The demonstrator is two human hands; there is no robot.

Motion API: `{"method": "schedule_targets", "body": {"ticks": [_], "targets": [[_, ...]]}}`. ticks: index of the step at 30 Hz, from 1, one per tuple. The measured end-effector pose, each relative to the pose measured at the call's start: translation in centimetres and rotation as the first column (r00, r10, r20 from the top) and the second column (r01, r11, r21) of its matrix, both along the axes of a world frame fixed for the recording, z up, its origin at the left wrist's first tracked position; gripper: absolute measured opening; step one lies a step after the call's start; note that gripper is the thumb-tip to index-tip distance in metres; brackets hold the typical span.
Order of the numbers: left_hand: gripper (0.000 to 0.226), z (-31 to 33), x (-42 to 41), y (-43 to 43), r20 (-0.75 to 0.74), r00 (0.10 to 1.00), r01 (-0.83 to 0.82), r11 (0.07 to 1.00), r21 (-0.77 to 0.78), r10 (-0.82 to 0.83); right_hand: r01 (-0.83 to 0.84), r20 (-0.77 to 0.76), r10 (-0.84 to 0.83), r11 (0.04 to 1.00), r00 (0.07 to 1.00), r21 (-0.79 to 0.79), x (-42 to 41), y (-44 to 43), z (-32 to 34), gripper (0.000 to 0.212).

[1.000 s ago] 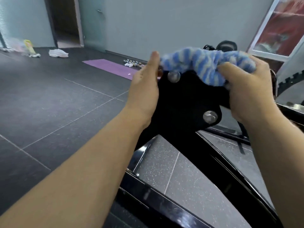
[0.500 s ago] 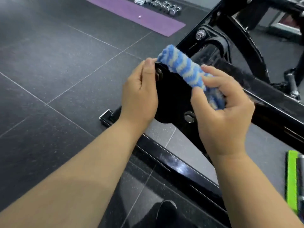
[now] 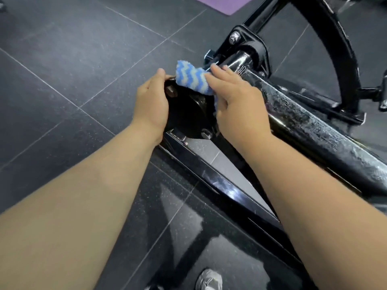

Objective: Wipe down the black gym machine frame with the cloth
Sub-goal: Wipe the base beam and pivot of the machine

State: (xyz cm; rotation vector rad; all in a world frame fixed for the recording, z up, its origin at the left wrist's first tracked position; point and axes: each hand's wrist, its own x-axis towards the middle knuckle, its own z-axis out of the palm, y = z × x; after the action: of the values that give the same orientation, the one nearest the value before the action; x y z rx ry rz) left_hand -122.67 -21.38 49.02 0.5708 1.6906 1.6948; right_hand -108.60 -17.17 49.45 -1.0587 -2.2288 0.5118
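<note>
- My right hand (image 3: 236,107) presses a blue-and-white striped cloth (image 3: 191,79) onto the black gym machine frame (image 3: 314,126), fingers closed over the cloth's near end – rest of it sticks out toward my left hand.
- My left hand (image 3: 151,101) cups the rounded black bracket (image 3: 188,114) at the frame's end, thumb on top by a bolt (image 3: 170,91); it grips the bracket, no cloth in it.
- Cloth looks soft, fluffy, light – I judge it bunches easily, so best held w/ a full palm, not fingertips.
- Frame looks rigid, heavy, glossy; the thick tube shows wet-looking speckle, prob. slick. Steady it at the bracket, not the tube.
- Bolts & plate edges near the cloth could snag the pile, I think.
- Floor (image 3: 73,59): dark speckled tiles w/ pale joints. Corner of a purple mat (image 3: 226,3) at top. Curved black bar (image 3: 339,49) rises at right.
- Bottom edge: what may be a shoe (image 3: 209,279), blurred – can't be sure.
</note>
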Motion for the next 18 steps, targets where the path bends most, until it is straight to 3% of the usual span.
{"method": "schedule_targets", "body": {"ticks": [4, 8, 11, 15, 18], "targets": [[0.029, 0.6, 0.2, -0.1, 0.044, 0.999, -0.015, 1.000, -0.022, 0.016, 0.106, -0.089, -0.108, 0.994, 0.990, -0.027, 1.2, -3.7, -0.9, 0.046], [0.033, 0.8, -0.2, -0.1, 0.009, 1.000, -0.003, 0.999, -0.041, 0.003, 0.040, -0.037, -0.036, 0.993, 0.999, 0.107, 0.5, -0.7, 0.1, 0.044], [0.037, 1.1, -0.2, -0.1, 0.025, 0.999, -0.021, 0.999, -0.046, 0.023, 0.013, 0.009, -0.013, 0.998, 1.000, 0.064, -1.6, 0.7, 1.1, 0.042], [0.028, 1.4, -0.2, -0.2, -0.007, 1.000, 0.030, 0.992, -0.120, -0.031, 0.068, -0.051, -0.066, 0.997, 0.996, 0.025, -0.9, -2.5, 0.7, 0.030], [0.028, 1.6, -0.3, -0.3, 0.004, 0.999, 0.043, 0.991, -0.124, -0.042, 0.119, -0.128, -0.128, 0.990, 0.983, -0.082, 1.3, -4.4, 0.5, 0.036]]}}
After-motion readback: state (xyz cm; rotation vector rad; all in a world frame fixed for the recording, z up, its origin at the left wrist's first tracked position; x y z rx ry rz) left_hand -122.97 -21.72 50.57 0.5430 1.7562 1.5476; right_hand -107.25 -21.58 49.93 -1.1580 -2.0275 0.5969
